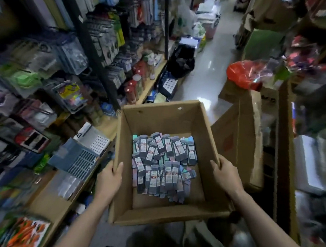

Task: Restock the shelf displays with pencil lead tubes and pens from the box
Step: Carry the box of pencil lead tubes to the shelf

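Between my hands: cardboard box [166,161], left hand [109,178] and right hand [224,172] each clasping a side rim; pencil lead tubes [164,162] heaped loose inside. Risk I note: tilting slides tubes; blurred aisle stock left and right may snag corners.

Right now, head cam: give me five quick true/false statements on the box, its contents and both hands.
1. Both hands grip the cardboard box by its side walls. True: left hand on the left wall, right hand on the right.
2. The box is empty. False: a pile of pencil lead tubes lies on its bottom.
3. The box top is open. True.
4. The right hand's fingers pinch a tube. False: they curl over the box rim.
5. The shelf displays stand on the person's right. False: the stocked shelves are on the left.
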Available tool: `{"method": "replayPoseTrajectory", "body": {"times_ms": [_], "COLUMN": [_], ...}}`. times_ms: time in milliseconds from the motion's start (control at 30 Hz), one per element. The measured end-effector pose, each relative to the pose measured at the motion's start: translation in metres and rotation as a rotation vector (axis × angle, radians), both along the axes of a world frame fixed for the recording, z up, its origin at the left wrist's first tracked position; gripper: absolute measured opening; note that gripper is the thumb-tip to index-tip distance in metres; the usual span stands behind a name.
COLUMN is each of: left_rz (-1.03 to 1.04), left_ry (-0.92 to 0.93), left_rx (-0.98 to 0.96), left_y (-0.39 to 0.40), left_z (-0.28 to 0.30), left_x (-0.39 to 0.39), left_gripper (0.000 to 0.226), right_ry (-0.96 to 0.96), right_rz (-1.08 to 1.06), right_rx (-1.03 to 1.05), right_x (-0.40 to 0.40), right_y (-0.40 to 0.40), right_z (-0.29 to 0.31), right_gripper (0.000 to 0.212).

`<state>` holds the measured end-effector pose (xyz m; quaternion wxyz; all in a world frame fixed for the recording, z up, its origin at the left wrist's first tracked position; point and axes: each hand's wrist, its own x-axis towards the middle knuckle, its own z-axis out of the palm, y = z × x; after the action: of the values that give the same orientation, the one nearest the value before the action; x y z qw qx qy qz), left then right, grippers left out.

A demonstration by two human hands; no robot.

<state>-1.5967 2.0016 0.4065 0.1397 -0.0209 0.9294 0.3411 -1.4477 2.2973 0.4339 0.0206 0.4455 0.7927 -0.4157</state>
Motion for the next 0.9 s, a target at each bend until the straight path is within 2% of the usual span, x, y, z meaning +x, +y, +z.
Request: {"method": "replayPoseTrajectory", "body": {"times_ms": [200, 333, 600, 900], "left_rz": [0.31, 0.429, 0.615, 0.8], "left_ry": [-0.043, -0.045, -0.081, -0.006], "left_rx": [-0.007, 0.031, 0.053, 0.009], "left_y": [0.007, -0.004, -0.036, -0.038], "left_z": [-0.003, -0.004, 0.005, 0.009], "left_x": [0.009, 0.002, -0.015, -0.036], "left_gripper": [0.035, 0.027, 0.018, 0.032], "right_ry": [-0.021, 0.009, 0.017, 0.052], "right_rz": [0.359, 0.532, 0.686, 0.865], "right_rx": [-0.022, -0.002, 0.008, 0.108], "right_x": [-0.087, -0.136, -0.199, -0.276], "right_y": [0.04, 0.032, -0.005, -0.025], "right_z": [0.009, 0.004, -0.003, 0.005], "right_gripper": [0.027, 0.022, 0.022, 0.025]}}
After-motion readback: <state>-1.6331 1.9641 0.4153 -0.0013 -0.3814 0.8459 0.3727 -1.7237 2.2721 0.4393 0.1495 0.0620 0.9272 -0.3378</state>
